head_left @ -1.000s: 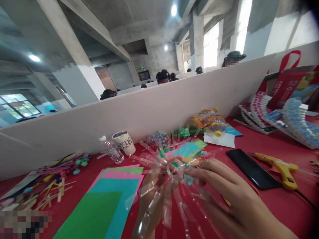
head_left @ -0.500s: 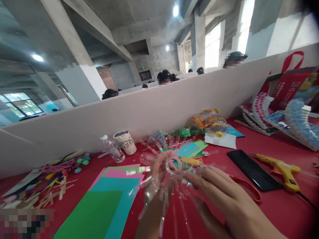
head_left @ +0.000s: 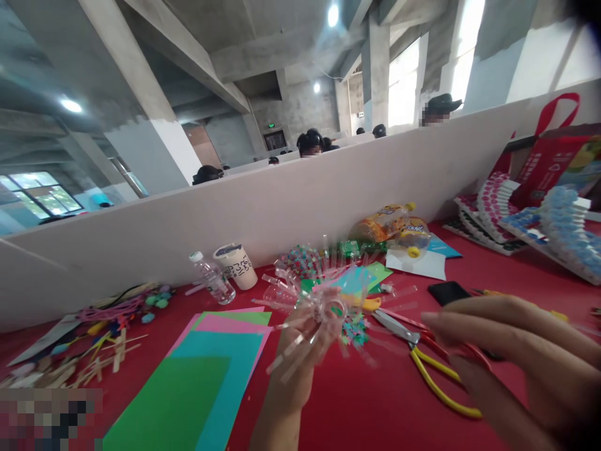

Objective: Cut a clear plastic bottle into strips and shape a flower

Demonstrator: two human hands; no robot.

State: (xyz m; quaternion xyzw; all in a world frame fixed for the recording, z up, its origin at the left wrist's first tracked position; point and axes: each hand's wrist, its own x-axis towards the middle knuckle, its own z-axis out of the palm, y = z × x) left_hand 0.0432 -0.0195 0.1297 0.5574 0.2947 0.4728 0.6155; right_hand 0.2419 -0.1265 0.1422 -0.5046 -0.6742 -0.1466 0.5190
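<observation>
Bare right hand [head_left: 526,351] blurred, cut off at right edge; behind it I lose most of the black rectangular phone [head_left: 447,292] and yellow glue gun [head_left: 493,292]. Clear plastic ring with splayed strips [head_left: 330,309] smeared, I can't count strips; covers part of bare left hand [head_left: 300,335]. Green paper sheet [head_left: 173,394] runs out of my bottom edge.

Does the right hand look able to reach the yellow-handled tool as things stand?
Probably yes: the right hand looks empty and close to the yellow-handled tool, whose nearer handle seems uncovered.
</observation>
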